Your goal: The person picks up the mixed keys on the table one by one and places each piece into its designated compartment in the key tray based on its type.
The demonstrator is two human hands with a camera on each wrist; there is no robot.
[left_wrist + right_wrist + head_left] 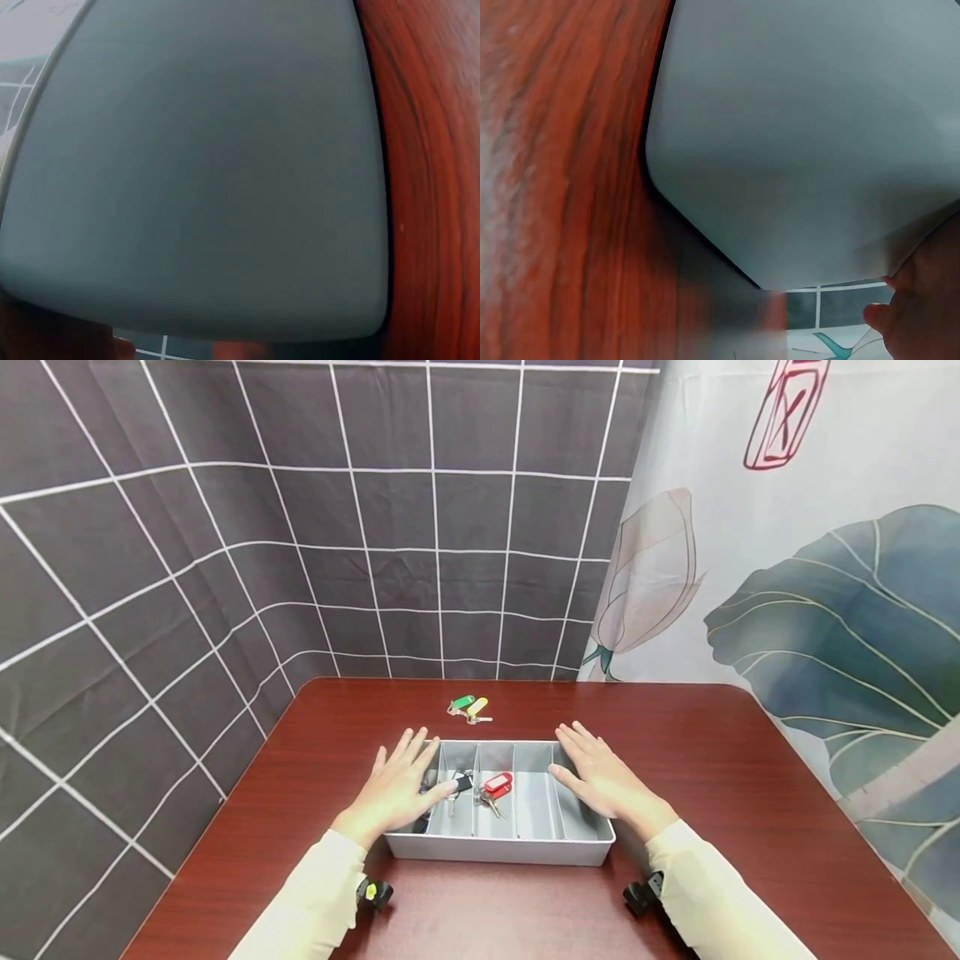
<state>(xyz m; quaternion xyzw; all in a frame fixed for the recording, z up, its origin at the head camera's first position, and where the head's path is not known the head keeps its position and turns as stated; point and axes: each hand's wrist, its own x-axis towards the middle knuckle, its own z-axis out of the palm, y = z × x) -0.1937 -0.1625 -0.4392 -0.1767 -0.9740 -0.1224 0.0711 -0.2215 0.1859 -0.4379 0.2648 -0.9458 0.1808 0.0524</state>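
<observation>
A grey divided tray (495, 852) lies on the table between both hands. My left hand (397, 783) rests over its left end, fingers straight, thumb reaching across the compartments. My right hand (606, 774) lies over the right end with its fingers straight and the thumb inside the rim. Keys with red tags (497, 783) sit in the middle compartment. Left of them is a key with a black tag (463, 782). The leftmost compartment holds dark items, partly hidden by my left hand. Each wrist view is mostly filled by the tray's outer wall (202, 165).
Behind the tray, a green-tagged key (462, 702) and a yellow-tagged key (477, 706) lie on the red-brown table (675, 718). A dark gridded curtain (390, 510) and a white printed curtain (720, 460) hang past the table's far edge.
</observation>
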